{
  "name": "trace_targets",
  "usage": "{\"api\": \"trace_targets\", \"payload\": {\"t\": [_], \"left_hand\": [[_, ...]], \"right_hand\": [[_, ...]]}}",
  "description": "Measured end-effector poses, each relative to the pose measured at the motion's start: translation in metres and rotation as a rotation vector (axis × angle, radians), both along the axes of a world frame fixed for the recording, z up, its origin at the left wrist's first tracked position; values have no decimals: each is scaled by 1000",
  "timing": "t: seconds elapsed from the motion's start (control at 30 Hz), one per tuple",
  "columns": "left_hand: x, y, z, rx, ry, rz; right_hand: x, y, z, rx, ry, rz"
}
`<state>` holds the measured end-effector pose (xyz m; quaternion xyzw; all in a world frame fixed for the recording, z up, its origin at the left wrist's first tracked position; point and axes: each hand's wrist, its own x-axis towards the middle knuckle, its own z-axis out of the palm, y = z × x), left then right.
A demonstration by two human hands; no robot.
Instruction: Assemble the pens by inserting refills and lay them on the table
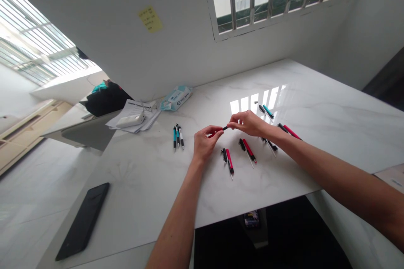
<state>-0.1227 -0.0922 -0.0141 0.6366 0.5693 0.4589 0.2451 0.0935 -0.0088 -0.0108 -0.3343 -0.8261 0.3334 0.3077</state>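
Note:
My left hand (203, 142) pinches the red barrel of a pen, mostly hidden by the fingers. The pen's black end (225, 128) sticks out towards my right hand (248, 121), whose thumb and fingertips close on its tip. Below the hands lie pen parts: a red barrel (229, 158) beside a black clip piece (224, 155), and another red barrel (248, 148) beside a black piece (241, 144) and a thin white refill (251, 161). More black parts and a white refill (271, 148) lie partly under my right forearm.
Three whole pens (178, 136) lie at left. Beyond my right arm are a teal barrel (268, 111), a black piece (261, 108) and a red barrel (292, 131). Wipes (176, 98) and papers (147, 121) sit by the wall. A black tablet-like device (83, 218) lies near the left edge.

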Motion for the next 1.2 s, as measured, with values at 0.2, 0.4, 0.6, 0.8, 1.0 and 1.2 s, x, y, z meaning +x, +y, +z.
{"api": "trace_targets", "payload": {"t": [0.2, 0.4, 0.6, 0.8, 1.0, 1.2], "left_hand": [[1, -1, 1, 18, 10, 2], [0, -1, 1, 13, 1, -1], [-2, -1, 0, 1, -8, -24], [-4, 2, 1, 16, -83, 39], [-10, 6, 5, 34, -304, 161], [-8, 3, 3, 7, -297, 137]], "right_hand": [[1, -1, 2, -2, 45, 53], [1, 0, 1, 20, 23, 28], [0, -3, 6, 43, -106, 12], [-1, -2, 4, 52, -12, -3], [-6, -5, 0, -2, 37, 65], [-13, -12, -3, -11, 15, 93]]}}
